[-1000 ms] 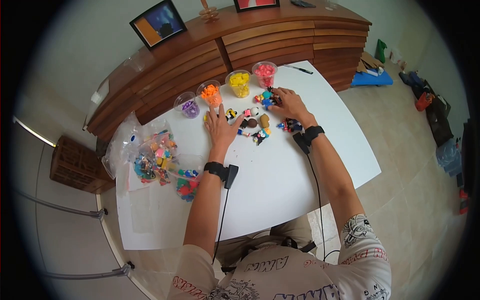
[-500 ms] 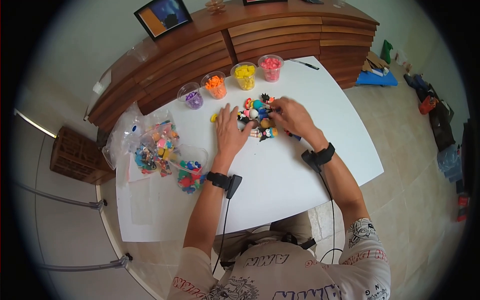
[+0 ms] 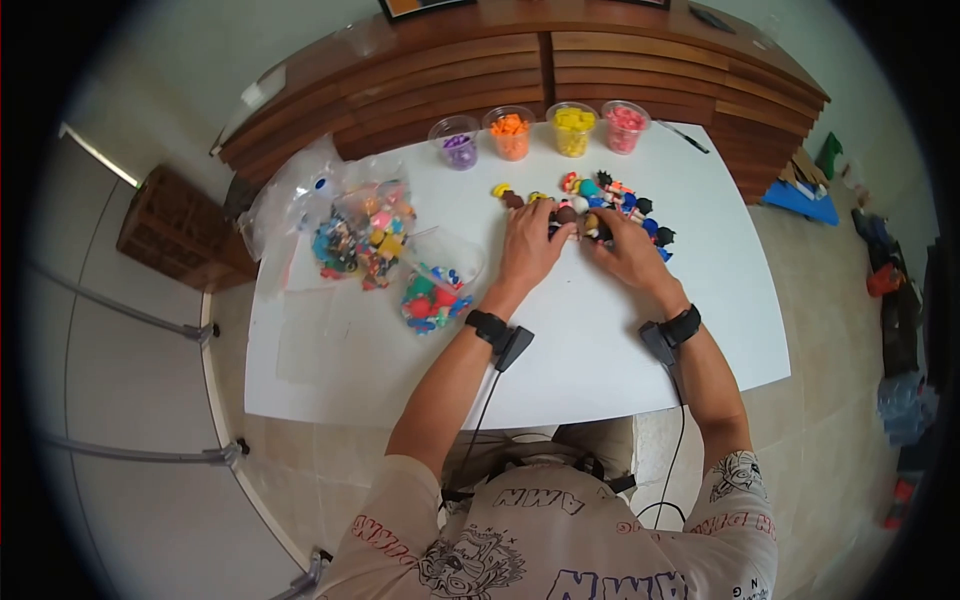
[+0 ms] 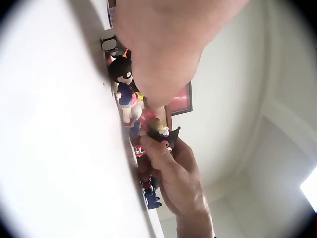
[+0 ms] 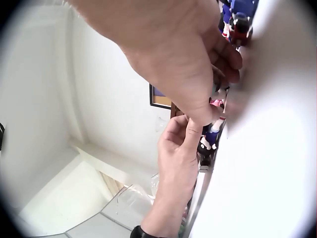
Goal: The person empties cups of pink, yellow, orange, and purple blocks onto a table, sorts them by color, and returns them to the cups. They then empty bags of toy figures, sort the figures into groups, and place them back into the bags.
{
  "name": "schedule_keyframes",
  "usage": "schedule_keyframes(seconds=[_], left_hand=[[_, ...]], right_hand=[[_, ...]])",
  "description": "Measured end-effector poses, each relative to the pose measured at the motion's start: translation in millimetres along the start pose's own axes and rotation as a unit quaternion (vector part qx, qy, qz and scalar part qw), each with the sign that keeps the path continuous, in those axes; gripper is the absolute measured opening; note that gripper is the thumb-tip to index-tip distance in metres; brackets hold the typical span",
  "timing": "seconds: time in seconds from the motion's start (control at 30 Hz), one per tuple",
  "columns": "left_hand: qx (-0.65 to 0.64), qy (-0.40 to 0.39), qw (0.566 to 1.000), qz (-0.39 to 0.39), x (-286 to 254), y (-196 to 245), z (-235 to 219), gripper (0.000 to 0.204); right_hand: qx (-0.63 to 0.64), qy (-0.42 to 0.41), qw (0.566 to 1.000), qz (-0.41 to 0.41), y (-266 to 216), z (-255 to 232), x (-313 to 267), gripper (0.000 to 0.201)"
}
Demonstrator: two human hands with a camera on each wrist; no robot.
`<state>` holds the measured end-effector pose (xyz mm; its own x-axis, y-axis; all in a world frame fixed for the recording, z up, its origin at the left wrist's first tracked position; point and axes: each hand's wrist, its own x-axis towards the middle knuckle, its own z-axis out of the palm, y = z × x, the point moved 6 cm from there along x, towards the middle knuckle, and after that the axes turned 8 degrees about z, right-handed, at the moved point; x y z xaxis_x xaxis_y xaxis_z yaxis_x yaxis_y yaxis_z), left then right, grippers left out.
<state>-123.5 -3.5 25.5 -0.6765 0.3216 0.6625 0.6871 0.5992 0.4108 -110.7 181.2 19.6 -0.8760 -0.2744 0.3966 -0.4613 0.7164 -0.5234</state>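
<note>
Small toy figures (image 3: 640, 205) lie in a loose cluster on the white table, between and beyond both hands. My right hand (image 3: 630, 252) holds a figurine with a black pointed hood and a pink mark (image 4: 166, 140), its thumb against the near side and its fingers behind. My left hand (image 3: 528, 248) lies over the cluster's left side, thumb close to a brown-headed figure (image 3: 567, 216); its fingertips are hidden, and I cannot tell whether they grip anything. A figure with a black head and blue outfit (image 4: 124, 94) stands close under the left hand.
Clear cups of purple (image 3: 460, 153), orange (image 3: 511, 138), yellow (image 3: 573, 132) and pink pieces (image 3: 626, 128) line the back edge, with a pen (image 3: 684, 137) at right. Clear bags of figures (image 3: 360, 235) and colourful pieces (image 3: 437, 300) lie left. A wooden cabinet (image 3: 640, 75) stands behind.
Both hands have drawn closer together over the figures, the right one coming back toward the body. The right hand now holds the black-hooded figurine. The head view has shifted, moving the table's contents rightward.
</note>
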Motion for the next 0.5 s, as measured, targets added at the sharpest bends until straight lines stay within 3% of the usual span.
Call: schedule_keyframes(seconds=[0.17,0.23,0.37,0.4,0.43,0.47,0.5], left_hand=[[-0.059,0.027,0.998,-0.024,0,2,-7,0.024],[-0.147,0.089,0.981,-0.091,-3,-9,-13,0.025],[-0.295,0.065,0.933,-0.195,-12,-36,-8,0.028],[-0.296,0.066,0.933,-0.194,-14,-36,-8,0.028],[-0.358,0.072,0.906,-0.214,-15,-38,-5,0.029],[-0.418,0.077,0.875,-0.233,-17,-39,0,0.031],[-0.419,0.077,0.874,-0.232,-17,-33,2,0.031]], right_hand=[[0.017,-0.024,0.998,0.053,-4,-6,3,0.045],[0.015,0.007,0.998,0.063,-3,-13,5,0.04],[0.043,0.009,0.992,0.116,-16,-22,6,0.034],[0.103,-0.035,0.975,0.192,-23,-23,6,0.033],[0.101,-0.035,0.976,0.191,-26,-20,8,0.033],[0.181,-0.041,0.966,0.179,-28,-14,9,0.037],[0.26,-0.047,0.95,0.168,-34,-8,10,0.042]])
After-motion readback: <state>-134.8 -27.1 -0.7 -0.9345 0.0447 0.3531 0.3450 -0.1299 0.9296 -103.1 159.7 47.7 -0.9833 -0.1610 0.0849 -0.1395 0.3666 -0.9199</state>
